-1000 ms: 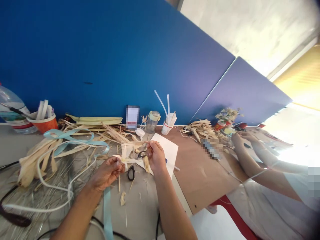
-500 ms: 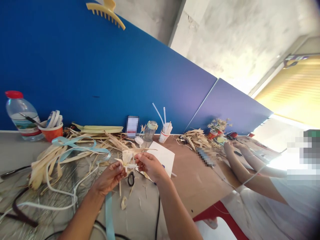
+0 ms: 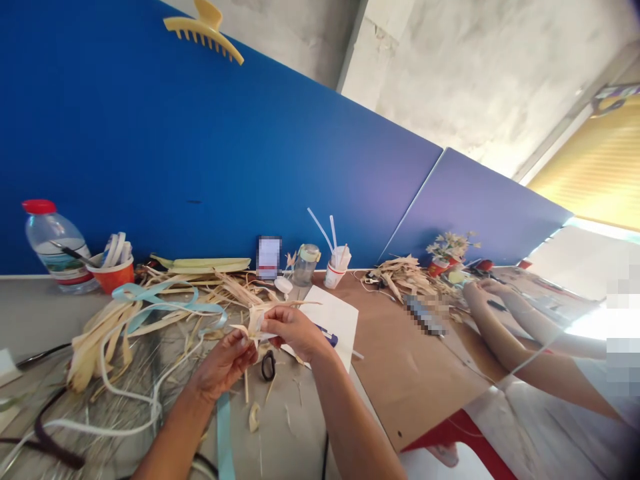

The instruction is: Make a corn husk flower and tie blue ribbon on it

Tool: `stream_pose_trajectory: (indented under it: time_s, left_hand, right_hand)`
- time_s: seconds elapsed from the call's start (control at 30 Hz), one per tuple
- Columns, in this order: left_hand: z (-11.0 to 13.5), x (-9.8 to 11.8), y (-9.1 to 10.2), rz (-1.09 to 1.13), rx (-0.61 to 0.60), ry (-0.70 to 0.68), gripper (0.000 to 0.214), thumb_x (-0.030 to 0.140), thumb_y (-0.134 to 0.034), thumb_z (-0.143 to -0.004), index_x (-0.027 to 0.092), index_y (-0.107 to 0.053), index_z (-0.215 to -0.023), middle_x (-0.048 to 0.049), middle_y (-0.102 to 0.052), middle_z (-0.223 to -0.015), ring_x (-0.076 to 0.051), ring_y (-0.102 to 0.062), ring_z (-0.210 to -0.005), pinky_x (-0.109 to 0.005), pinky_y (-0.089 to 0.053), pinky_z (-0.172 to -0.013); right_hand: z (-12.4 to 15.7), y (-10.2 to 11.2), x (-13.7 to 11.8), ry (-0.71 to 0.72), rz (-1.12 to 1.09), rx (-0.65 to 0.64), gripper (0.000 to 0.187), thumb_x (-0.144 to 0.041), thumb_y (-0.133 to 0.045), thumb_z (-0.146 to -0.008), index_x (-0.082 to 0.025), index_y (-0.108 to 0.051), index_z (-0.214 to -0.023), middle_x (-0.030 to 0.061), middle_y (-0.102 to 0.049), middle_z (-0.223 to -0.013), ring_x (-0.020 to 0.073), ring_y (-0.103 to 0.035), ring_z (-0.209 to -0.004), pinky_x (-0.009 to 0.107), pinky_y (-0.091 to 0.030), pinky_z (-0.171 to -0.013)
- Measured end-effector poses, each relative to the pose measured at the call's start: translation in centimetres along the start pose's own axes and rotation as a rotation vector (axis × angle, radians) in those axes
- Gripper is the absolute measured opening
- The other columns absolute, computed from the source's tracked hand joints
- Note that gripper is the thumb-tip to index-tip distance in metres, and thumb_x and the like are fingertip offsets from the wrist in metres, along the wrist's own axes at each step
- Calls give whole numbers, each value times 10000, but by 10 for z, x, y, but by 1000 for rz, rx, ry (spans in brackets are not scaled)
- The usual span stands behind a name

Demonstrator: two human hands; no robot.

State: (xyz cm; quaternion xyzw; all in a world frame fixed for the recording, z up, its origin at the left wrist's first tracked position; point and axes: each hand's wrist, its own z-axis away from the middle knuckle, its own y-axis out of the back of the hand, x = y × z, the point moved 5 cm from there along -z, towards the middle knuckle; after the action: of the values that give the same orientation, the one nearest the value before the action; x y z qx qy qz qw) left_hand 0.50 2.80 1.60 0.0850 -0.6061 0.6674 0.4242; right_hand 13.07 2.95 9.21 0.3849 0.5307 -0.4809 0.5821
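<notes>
A small pale flower shape of dried corn husk (image 3: 255, 316) is held up over the table between my two hands. My left hand (image 3: 225, 363) is closed, pinching its lower left part between thumb and fingertips. From the right, my right hand (image 3: 291, 328) is closed on a petal, thumb against forefinger. My fingers partly hide the flower. Just below them lie the dark handle loops of what look like scissors (image 3: 269, 366). White paper (image 3: 337, 317) with a dark blue tool (image 3: 329, 337) on it lies behind my right hand.
Husk strips (image 3: 95, 340), light blue ribbon (image 3: 165, 300) and white cord (image 3: 105, 427) spread over the left side. Along the blue partition (image 3: 200, 133) stand a bottle (image 3: 60, 250), a red cup (image 3: 115, 275), a phone (image 3: 269, 258) and a jar (image 3: 305, 265). A co-worker's arms (image 3: 500, 327) reach in at right.
My right hand has shifted left and closer to my left hand, covering more of the flower. The whole view has swung slightly, so the surroundings sit a little further right.
</notes>
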Motion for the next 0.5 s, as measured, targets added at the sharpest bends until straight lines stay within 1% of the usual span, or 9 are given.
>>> stream_pose_trajectory:
  time_s: [0.1,0.17,0.27,0.33,0.4,0.5]
  left_hand:
    - [-3,-2,4,-29,4,17,337,130,-865,-481,158,-573,-647,7,-647,-626,-131,-639,-580,-255,-540,-602]
    - [-4,-4,4,-52,-20,21,355,185,-885,-453,158,-580,-633,3,-649,-607,-119,-624,-562,-243,-533,-598]
    - [-6,-2,2,-75,-73,-17,318,225,-875,-488,167,-595,-627,33,-589,-519,-78,-553,-497,-212,-508,-578]
    - [-6,-1,1,-92,-93,-40,296,241,-864,-512,174,-605,-639,41,-565,-503,-74,-529,-492,-204,-495,-567]
    - [-7,-1,2,-118,-102,-47,294,253,-861,-518,173,-603,-635,43,-560,-508,-75,-524,-496,-205,-490,-567]
    - [-9,-4,7,-131,-64,-28,300,235,-861,-514,165,-600,-646,45,-575,-541,-69,-533,-507,-216,-502,-607]
  right_hand:
    - [-3,5,-2,-26,24,24,179,-296,-701,-615,-158,-592,-647,-41,-551,-592,67,-455,-495,200,-338,-461]
    - [-3,9,-2,-49,13,33,176,-286,-697,-602,-157,-579,-616,-38,-558,-580,66,-446,-490,202,-331,-463]
    - [-2,14,-2,-52,-64,35,207,-311,-698,-589,-158,-562,-617,-44,-553,-556,56,-409,-461,202,-305,-458]
    - [-2,13,-2,-34,-119,9,233,-340,-701,-593,-159,-569,-656,-44,-563,-571,53,-401,-463,201,-297,-465]
    - [-3,11,-2,-9,-128,-23,239,-339,-709,-590,-157,-580,-677,-48,-561,-576,50,-400,-468,200,-292,-474]
    - [-7,9,-1,26,-74,-16,196,-293,-707,-580,-157,-568,-604,-65,-508,-498,48,-381,-448,206,-268,-474]
